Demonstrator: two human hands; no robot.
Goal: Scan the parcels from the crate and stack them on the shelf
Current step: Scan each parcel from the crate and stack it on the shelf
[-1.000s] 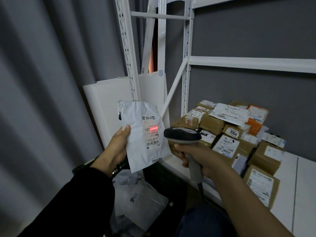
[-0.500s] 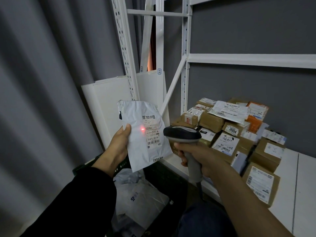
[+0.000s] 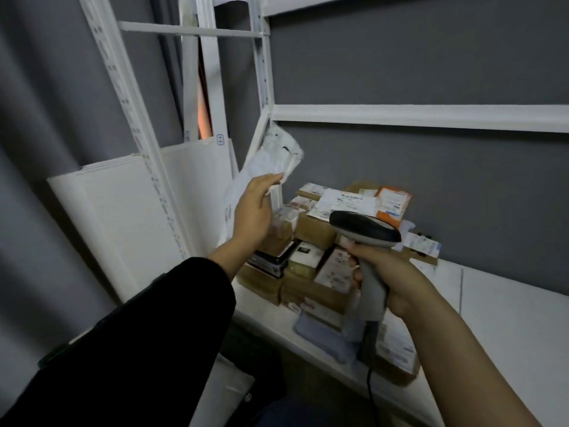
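My left hand (image 3: 253,208) holds a white plastic mailer parcel (image 3: 271,158) raised over the left end of the white shelf (image 3: 508,306), above the heap of parcels. The mailer is blurred and its label faces away from me. My right hand (image 3: 388,272) grips the handle of a grey and black barcode scanner (image 3: 365,232), held in front of the heap with its cable hanging down. The stack of brown boxes and labelled parcels (image 3: 323,241) lies on the shelf against the grey wall. The crate is almost wholly hidden under my left sleeve.
White shelf uprights (image 3: 135,131) and a diagonal brace stand left of the heap. White boards (image 3: 123,211) lean against the curtain behind the upright. A horizontal shelf rail (image 3: 431,117) runs above the parcels. Bare shelf surface stretches to the right of the heap.
My left hand has carried the mailer up and to the right, from in front of the scanner to above the heap. The red scan light is gone. The view has shifted closer to the shelf.
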